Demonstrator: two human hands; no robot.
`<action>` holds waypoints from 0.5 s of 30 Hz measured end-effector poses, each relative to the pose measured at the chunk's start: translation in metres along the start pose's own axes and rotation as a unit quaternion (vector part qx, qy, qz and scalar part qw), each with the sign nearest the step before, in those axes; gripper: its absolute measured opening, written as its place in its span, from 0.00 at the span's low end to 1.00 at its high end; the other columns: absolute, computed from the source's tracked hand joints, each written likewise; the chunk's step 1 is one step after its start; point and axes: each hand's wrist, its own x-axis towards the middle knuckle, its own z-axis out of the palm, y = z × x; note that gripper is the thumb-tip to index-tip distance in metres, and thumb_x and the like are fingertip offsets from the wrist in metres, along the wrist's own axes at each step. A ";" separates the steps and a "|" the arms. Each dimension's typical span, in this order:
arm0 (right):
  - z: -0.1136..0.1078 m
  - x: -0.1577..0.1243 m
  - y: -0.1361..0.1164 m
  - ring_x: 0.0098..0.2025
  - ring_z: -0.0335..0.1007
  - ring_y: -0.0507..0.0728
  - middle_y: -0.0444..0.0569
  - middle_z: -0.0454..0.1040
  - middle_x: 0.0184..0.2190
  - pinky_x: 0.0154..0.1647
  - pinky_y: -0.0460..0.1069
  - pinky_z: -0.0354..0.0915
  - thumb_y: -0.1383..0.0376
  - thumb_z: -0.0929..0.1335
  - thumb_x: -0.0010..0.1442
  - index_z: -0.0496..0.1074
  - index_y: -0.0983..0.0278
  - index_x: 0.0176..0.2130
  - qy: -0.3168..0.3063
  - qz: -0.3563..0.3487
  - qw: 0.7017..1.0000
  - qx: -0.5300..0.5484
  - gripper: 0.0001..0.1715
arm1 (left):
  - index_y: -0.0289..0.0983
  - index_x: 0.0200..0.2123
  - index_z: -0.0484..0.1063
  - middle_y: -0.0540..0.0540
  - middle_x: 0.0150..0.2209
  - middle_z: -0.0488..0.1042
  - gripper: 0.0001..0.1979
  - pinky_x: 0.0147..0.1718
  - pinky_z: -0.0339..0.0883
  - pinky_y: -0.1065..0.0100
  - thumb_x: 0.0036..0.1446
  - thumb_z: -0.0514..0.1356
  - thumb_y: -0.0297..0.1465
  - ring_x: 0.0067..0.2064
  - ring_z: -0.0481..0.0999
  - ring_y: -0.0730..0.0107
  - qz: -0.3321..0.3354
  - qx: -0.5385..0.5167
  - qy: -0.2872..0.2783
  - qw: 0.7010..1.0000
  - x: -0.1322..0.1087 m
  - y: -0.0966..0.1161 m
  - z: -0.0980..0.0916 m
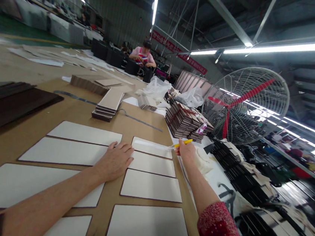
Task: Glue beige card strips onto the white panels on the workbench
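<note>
Head view, read from the left edge to the right. Far left: dark sheets (9,102) lie flat on the brown worktop (145,126). Centre left: white panels are set out in two columns, the left column beginning with a long panel (64,152) in the middle of the frame. Above them, a stack of boards (108,105) sits on a thin metal strip (140,120). Centre: the left grip (115,160) is released, palm down and fingers spread, pressing flat over the gap between the two columns and covering the right end of the long panel; it holds nothing. Just right of its fingertips lies the topmost panel (152,147) of the right column. Centre right: the right grip (186,151) is clenched around a yellow-handled tool (183,142), whose pale tip points left and meets the right end of that topmost panel. Behind this grip stand stacks of dark pieces (186,123). Right: a large caged fan (246,104) with red blades. Top centre, well apart: a seated co-worker (143,55) in pink.
</note>
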 end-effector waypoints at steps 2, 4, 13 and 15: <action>-0.006 -0.002 -0.003 0.40 0.76 0.55 0.50 0.76 0.44 0.40 0.53 0.75 0.56 0.69 0.70 0.73 0.66 0.50 0.002 0.028 1.000 -0.007 0.17 | 0.38 0.54 0.72 0.39 0.56 0.75 0.15 0.60 0.53 0.41 0.68 0.53 0.32 0.59 0.69 0.49 -0.001 0.000 0.001 1.000 0.000 0.000 0.000; -0.010 -0.006 -0.007 0.37 0.75 0.54 0.49 0.76 0.41 0.38 0.52 0.74 0.55 0.69 0.70 0.74 0.66 0.47 0.003 0.050 0.999 -0.002 0.16 | 0.38 0.53 0.72 0.39 0.56 0.75 0.14 0.60 0.52 0.41 0.68 0.53 0.32 0.59 0.70 0.49 -0.001 -0.001 0.002 1.000 0.000 0.001 -0.001; 0.041 -0.047 -0.044 0.28 0.73 0.50 0.44 0.76 0.32 0.30 0.47 0.73 0.53 0.67 0.71 0.74 0.67 0.41 -0.076 0.071 0.981 0.162 0.19 | 0.37 0.51 0.73 0.39 0.56 0.75 0.14 0.61 0.53 0.42 0.68 0.52 0.29 0.58 0.71 0.51 -0.007 0.007 0.000 1.000 0.001 0.005 -0.008; 0.057 -0.055 -0.052 0.27 0.73 0.50 0.44 0.75 0.31 0.30 0.47 0.73 0.53 0.67 0.71 0.74 0.67 0.41 -0.102 0.082 0.972 0.195 0.19 | 0.37 0.50 0.73 0.39 0.54 0.76 0.13 0.60 0.54 0.42 0.68 0.52 0.29 0.56 0.72 0.52 -0.004 0.009 -0.005 1.000 0.001 0.005 -0.010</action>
